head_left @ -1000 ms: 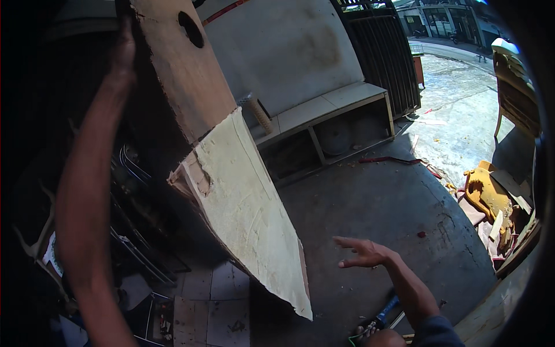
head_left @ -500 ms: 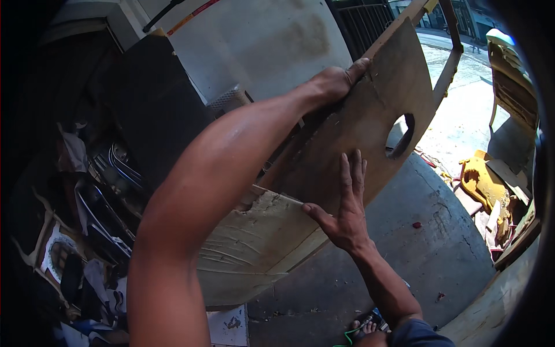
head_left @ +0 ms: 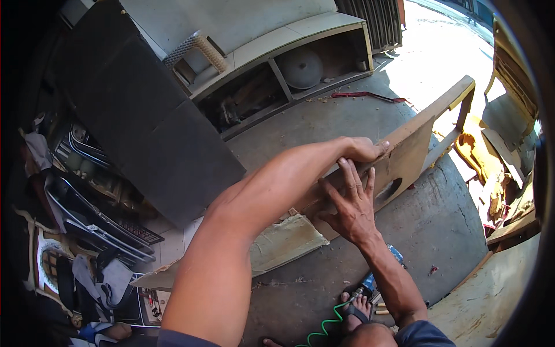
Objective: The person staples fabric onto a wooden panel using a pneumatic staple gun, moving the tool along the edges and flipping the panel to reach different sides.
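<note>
A brown wooden panel (head_left: 415, 143) on a frame leans across the middle, steeply tilted, with a round hole near its lower edge. My left hand (head_left: 365, 149) is wrapped over the panel's upper edge; part of its grip is hidden behind the wrist. Close below it, my right hand (head_left: 354, 211) lies with spread fingers against the panel's face. A pale board (head_left: 292, 240) with a ragged edge adjoins the near end of the panel, partly covered by my left arm. By my foot lies a blue power tool (head_left: 368, 282) with a green coiled hose (head_left: 324, 325).
A low tiled bench (head_left: 300, 28) with open shelves stands behind, holding a woven stool (head_left: 199, 55). A large dark board (head_left: 150, 124) leans at left beside stacked metal chair frames (head_left: 95, 228). Yellow foam scraps (head_left: 483, 165) and wood pieces lie at right.
The panel has come down and tilted, showing its upper edge more. My left hand has lowered with it, and my right hand has moved nearer to the left. The bench is now in view.
</note>
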Demonstrator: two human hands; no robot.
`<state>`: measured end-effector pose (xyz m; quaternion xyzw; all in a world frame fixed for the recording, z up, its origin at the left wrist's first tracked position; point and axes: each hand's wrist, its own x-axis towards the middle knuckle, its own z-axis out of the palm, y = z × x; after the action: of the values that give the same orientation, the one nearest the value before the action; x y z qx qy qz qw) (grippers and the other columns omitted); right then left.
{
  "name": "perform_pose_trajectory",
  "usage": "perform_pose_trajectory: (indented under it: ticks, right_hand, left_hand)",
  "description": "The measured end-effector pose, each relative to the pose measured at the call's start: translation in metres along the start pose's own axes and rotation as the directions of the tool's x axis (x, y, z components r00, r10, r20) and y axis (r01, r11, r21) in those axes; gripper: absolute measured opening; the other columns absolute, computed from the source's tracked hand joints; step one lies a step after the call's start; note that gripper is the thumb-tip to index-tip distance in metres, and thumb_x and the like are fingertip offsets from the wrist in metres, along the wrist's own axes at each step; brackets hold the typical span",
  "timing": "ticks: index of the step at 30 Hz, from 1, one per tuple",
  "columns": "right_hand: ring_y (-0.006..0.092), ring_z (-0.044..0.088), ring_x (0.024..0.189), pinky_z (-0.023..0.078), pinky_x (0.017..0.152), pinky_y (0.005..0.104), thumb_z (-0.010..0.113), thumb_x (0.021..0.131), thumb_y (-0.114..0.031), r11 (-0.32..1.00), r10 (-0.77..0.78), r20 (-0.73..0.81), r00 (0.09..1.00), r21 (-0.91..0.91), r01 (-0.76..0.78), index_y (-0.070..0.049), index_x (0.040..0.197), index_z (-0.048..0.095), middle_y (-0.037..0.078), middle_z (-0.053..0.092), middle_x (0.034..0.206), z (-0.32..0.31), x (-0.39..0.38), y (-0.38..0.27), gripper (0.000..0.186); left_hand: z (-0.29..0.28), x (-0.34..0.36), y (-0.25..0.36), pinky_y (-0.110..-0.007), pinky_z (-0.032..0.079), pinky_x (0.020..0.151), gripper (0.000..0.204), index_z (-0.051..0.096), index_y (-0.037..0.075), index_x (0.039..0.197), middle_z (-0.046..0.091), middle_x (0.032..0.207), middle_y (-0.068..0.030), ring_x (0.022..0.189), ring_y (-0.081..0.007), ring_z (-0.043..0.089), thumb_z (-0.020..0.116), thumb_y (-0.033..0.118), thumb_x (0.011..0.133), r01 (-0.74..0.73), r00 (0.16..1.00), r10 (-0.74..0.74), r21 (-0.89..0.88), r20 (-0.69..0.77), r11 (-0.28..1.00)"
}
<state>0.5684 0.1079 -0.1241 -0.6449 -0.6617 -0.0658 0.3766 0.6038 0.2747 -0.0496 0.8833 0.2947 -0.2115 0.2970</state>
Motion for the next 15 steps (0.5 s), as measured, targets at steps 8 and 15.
perform_pose_trajectory:
  ticks: [8, 15]
  right_hand:
    - [0.0277, 0.052, 0.114, 0.031, 0.113, 0.0543, 0.084, 0.066, -0.024, 0.985, -0.156, 0.083, 0.984, 0.093, 0.148, -0.015, 0.101, 0.06, 0.005, 0.059, 0.112, 0.009, 0.017, 0.001, 0.044]
    - [0.0309, 0.051, 0.096, 0.043, 0.09, 0.0434, 0.088, 0.059, -0.018, 0.922, -0.376, 0.099, 0.921, 0.139, 0.361, -0.01, 0.093, 0.055, 0.009, 0.052, 0.094, -0.011, 0.035, 0.056, 0.047]
  left_hand:
    - [-0.053, -0.157, -0.102, -0.048, 0.043, 0.11, 0.083, 0.046, 0.001, 0.145, 0.052, 0.142, -0.0247, 0.131, -0.0371, 0.051, 0.055, 0.066, 0.093, -0.101, 0.994, 0.104, 0.113, -0.021, 0.988]
    - [0.031, -0.38, -0.199, -0.04, 0.048, 0.103, 0.085, 0.054, 0.001, 0.139, 0.064, 0.128, -0.0219, 0.12, -0.0325, 0.061, 0.083, 0.05, 0.076, 0.311, 0.906, -0.269, -0.084, 0.327, 0.947]
